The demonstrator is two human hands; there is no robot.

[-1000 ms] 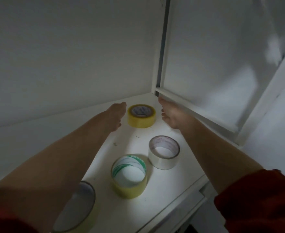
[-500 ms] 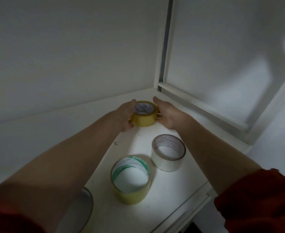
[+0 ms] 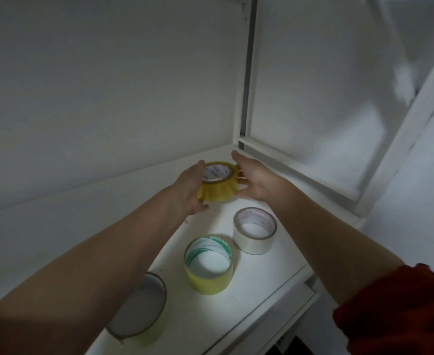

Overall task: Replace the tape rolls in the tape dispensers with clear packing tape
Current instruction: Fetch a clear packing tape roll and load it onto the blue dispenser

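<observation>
A yellow tape roll (image 3: 217, 181) was held between both hands near the rear right corner of a white shelf (image 3: 259, 285). The left hand (image 3: 189, 188) was wrapped round the roll's left side, with the thumb at the upper rim and the fingers curled beneath. The right hand (image 3: 255, 179) was cupped against the roll's right side, with the thumb raised above the rim and the fingers curved under the lower edge. The roll was tilted, its open core turned towards the camera, and it appeared to be raised just clear of the shelf surface. Three further rolls were left standing flat on the shelf, nearer the front edge. A clear roll with a pale printed core (image 3: 255, 230) was positioned below the right wrist. A yellowish roll with a green-printed core (image 3: 209, 265) was located just beside it, to the front left. A fourth roll (image 3: 139, 313) was partly hidden by the left forearm at the front. A red sleeve (image 3: 395, 311) was seen on the right arm.
</observation>
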